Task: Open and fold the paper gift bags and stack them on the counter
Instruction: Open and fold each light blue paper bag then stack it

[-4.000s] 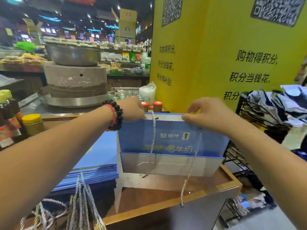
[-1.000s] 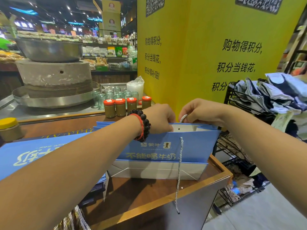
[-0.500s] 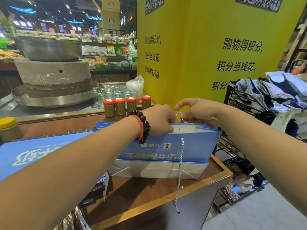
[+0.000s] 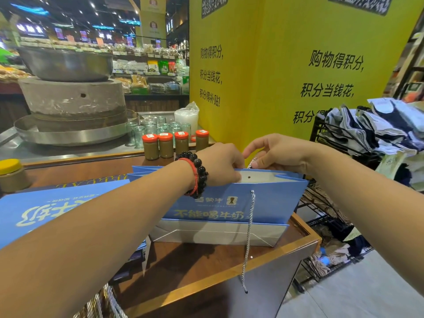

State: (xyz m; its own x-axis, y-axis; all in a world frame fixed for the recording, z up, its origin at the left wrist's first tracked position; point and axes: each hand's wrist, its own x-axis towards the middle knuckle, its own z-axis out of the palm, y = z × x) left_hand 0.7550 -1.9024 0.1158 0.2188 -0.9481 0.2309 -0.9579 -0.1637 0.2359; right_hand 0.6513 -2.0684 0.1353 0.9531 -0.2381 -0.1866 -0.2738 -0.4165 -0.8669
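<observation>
Both hands work at the top edge of the blue gift bag (image 4: 263, 203) standing on the counter (image 4: 206, 267): left hand (image 4: 220, 164) grips the rim, right hand (image 4: 275, 152) pinches the cord handle (image 4: 252, 162). Four orange-lidded jars (image 4: 174, 144) stand just behind the bag; flat bags (image 4: 57, 207) lie stacked left of it.

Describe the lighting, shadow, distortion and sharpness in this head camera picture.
Head view: bright overhead shop lights; a dark shadow on the counter below the bag; wide-angle bending of the yellow wall and forearms; the far shelves look soft, the hands sharp.
</observation>
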